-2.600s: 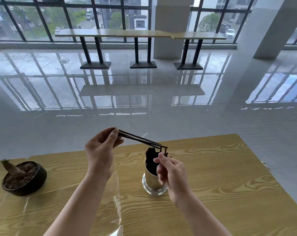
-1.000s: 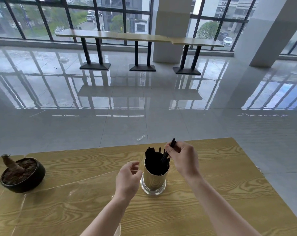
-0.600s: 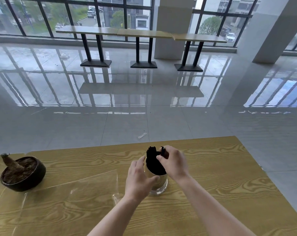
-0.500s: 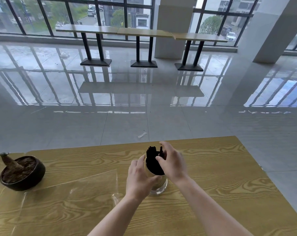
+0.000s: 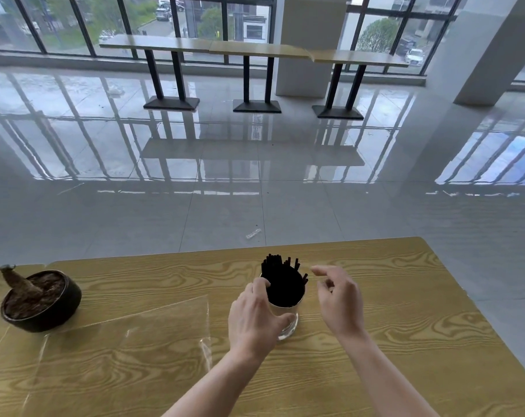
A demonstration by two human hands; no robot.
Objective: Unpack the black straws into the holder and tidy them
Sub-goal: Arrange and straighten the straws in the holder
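A shiny metal holder [image 5: 288, 322] stands upright on the wooden table [image 5: 405, 326], filled with a bunch of black straws [image 5: 283, 281] whose tips stick out unevenly above the rim. My left hand [image 5: 253, 319] wraps around the holder's left side, thumb at its base and a finger at the rim. Just right of the holder hovers my right hand [image 5: 338, 299], fingers apart and loosely curled, holding nothing and not touching the straws.
An empty clear plastic wrapper [image 5: 119, 341] lies flat on the table to the left of my left arm. A dark bowl-shaped pot [image 5: 41, 300] with a stump in it sits at the far left. The table's far edge runs just behind the holder.
My right hand has let go of the straw tops and drawn back to the right, opening. The left hand stays on the holder. Earlier, both hands fed the last straws in.
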